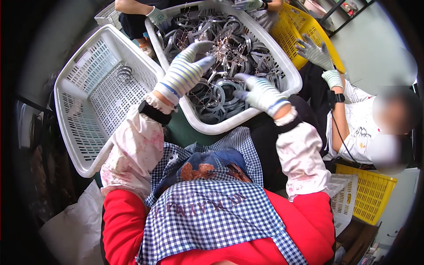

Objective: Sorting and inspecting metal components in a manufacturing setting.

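Both my hands wear striped knit gloves. My left hand (184, 74) hovers over the near left part of a full white plastic basket (207, 128), its fingers and thumb apart with nothing seen in them. My right hand (262, 94) is over the basket's near right part, fingers also spread and nothing seen between them. Under and between the hands lies a tangled heap of grey flat rings (216, 95), like bands or coils. Thin copper-coloured scraps (230, 48) are heaped on top in the middle. I cannot tell whether my right fingertips touch the rings.
At left stands another white basket (66, 126) with a few grey rings (125, 72) inside. A co-worker's gloved hands (316, 54) are raised at right, beside yellow baskets (338, 59). Another person's gloved hand (157, 17) reaches the full basket's far rim. A yellow crate (371, 194) stands lower right.
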Motion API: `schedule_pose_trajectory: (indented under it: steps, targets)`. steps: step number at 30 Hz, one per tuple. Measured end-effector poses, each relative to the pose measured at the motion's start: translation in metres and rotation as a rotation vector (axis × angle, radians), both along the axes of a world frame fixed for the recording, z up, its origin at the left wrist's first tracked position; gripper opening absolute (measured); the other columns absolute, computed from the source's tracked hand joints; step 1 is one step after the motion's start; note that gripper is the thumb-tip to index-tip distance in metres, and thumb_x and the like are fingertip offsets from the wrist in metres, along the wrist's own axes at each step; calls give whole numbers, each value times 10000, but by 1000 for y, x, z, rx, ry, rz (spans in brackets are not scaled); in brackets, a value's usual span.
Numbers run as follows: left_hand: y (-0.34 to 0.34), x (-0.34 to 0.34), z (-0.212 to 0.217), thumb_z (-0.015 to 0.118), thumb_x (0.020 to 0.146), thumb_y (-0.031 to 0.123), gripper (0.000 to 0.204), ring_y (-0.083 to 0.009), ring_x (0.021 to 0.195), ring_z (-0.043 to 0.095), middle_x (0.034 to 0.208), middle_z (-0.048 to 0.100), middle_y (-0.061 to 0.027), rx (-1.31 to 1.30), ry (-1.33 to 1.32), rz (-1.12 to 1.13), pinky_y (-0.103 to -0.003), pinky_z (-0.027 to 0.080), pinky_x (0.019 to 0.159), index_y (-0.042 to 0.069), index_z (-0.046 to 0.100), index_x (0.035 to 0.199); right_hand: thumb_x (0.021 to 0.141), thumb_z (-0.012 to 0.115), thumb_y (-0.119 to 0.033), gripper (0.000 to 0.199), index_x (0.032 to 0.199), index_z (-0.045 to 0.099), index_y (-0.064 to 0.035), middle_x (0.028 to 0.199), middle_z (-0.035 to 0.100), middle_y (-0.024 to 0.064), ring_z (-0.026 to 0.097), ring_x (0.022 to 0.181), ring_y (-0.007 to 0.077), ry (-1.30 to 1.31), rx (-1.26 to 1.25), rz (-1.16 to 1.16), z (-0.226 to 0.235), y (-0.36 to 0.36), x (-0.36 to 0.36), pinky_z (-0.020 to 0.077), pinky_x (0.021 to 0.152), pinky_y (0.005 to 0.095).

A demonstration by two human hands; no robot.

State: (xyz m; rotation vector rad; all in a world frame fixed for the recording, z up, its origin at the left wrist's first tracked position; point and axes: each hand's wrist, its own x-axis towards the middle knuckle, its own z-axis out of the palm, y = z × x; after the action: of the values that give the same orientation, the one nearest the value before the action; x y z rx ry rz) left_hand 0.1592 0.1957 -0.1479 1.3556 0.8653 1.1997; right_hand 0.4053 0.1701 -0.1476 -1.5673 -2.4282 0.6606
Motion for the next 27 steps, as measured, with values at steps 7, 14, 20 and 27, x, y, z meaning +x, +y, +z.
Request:
schedule_pose_trajectory:
  steps: [7,14,20,27]
  targets:
    - [23,-26,-68,650,935,111,483,-163,1165,555,1263,591,-80,-280,-82,9,-276,443,1001,24,493,1385,923,528,-394,488,1306,586,-98,1284,595,241,581,1187,379,-463,-371,67,-98,48,-48,428,1052,461]
    - [36,-34,-61,766,752,14,919,-202,1126,566,1255,575,-121,-254,-101,-49,-327,488,956,26,260,1519,1006,487,-279,322,1074,657,-13,924,705,144,700,869,225,260,-357,-251,-52,72,-1,542,739,328]
    - [35,-32,-52,869,712,114,1253,-277,1360,397,1515,356,-170,-266,117,-260,-363,459,985,117,-44,1571,1023,506,-334,337,1168,640,-61,1036,691,57,685,812,152,946,-710,-372,-21,68,-22,529,681,246]
    - [36,-12,-52,681,860,9,821,-106,764,604,1105,609,-76,-341,-367,-164,-243,487,553,91,233,1544,1020,526,-303,466,1421,451,-78,1227,632,62,663,927,103,1035,-587,-231,-36,66,-48,537,736,237]
